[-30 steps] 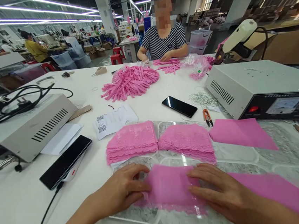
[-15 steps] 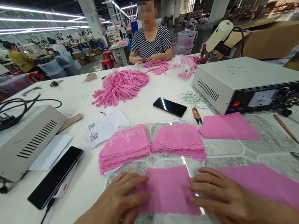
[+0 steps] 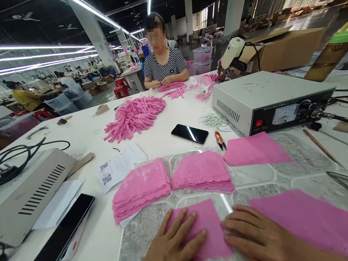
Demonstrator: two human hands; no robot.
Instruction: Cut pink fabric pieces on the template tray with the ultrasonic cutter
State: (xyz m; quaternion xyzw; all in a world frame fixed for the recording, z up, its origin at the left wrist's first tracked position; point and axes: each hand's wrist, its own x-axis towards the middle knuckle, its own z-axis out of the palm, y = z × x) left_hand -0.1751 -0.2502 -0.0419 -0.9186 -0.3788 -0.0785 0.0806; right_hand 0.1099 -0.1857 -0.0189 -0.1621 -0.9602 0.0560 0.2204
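A small pink fabric piece (image 3: pixel 212 225) lies flat on the marbled mat (image 3: pixel 137 228) in front of me. My left hand (image 3: pixel 175 245) rests on its left part with the fingers spread. At the fabric's right edge lies my right hand (image 3: pixel 257 233), fingers stretched out and fingertips touching that edge. Just beyond are two stacks of pink lace-edged pieces, a left stack (image 3: pixel 142 187) and a right stack (image 3: pixel 201 173). A larger pink fabric piece (image 3: pixel 305 216) sits to the right of my right hand, and another flat pink piece (image 3: pixel 256 149) lies behind it.
Orange thread snips (image 3: pixel 219 140) and a black phone (image 3: pixel 189 133) lie beyond the stacks. Grey machine boxes stand right (image 3: pixel 269 92) and left (image 3: pixel 29 193). A second phone (image 3: pixel 64 235) is at left. Across the table, a person (image 3: pixel 165 65) handles pink strips near a strip pile (image 3: pixel 134 116).
My left hand has moved from the fabric's left edge onto its top. The fabric has turned slightly. My right hand stays at the right edge, and the whole view has shifted.
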